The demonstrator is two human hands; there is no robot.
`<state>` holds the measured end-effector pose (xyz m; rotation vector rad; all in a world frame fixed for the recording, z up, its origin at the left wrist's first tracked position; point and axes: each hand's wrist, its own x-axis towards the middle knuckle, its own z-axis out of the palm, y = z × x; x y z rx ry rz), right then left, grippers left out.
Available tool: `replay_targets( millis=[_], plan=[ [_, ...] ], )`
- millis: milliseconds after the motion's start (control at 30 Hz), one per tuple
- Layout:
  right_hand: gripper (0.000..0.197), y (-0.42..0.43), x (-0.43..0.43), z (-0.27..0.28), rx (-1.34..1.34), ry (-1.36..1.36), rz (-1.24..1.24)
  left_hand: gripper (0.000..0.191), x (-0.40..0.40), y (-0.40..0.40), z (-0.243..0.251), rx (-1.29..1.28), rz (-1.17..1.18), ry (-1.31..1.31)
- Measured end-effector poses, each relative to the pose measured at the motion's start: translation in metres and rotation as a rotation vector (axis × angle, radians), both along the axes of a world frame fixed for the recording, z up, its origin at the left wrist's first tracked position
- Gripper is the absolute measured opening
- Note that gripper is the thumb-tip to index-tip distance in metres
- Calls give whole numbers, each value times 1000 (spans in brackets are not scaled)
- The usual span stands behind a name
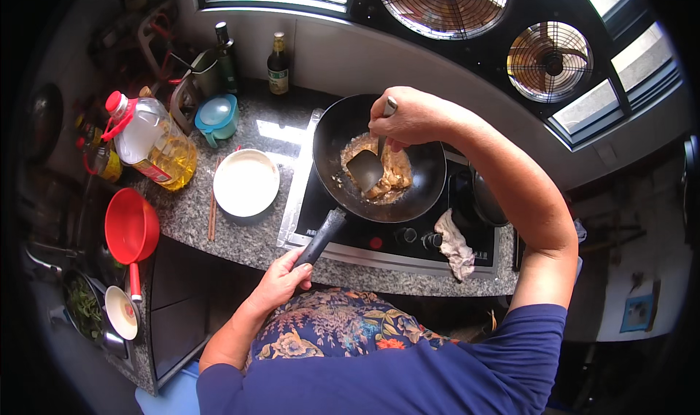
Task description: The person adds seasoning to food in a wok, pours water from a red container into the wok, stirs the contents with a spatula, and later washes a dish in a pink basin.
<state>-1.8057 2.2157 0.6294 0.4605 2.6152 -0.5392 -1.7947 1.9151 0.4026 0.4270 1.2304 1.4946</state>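
My left hand (281, 275) is closed round the black handle of a dark wok (424, 191), which sits on the black cooktop (311, 210). Over the wok, my right hand (407, 117) grips the upper handle of a metal spatula (365, 170). The spatula's blade points down and rests at the brown food (396, 174) in shallow, bubbling liquid. Part of the spatula's handle is hidden by my fingers. A crumpled cloth (455, 245) lies over the cooktop's front edge, right of the knobs.
Left of the cooktop are a white plate (246, 182), wooden chopsticks (212, 213), a lidded teal container (217, 117) and a large oil bottle (156, 142). A dark glass bottle (278, 65) stands by the wall. Farther left are a red dipper (130, 226) and a small bowl (121, 312).
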Motion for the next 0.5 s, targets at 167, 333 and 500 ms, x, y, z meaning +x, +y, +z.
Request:
replay_targets(
  millis=[167,333,500],
  plan=[
    [21,-6,15,13,-136,83,-38,37,-2,-1,3,-54,-16,8],
    [22,-7,5,-4,-270,194,-122,37,-2,-2,0,-44,-9,4],
    [22,1,-2,-24,-116,183,-109,37,-1,0,-2,-28,-4,14]
  ],
)
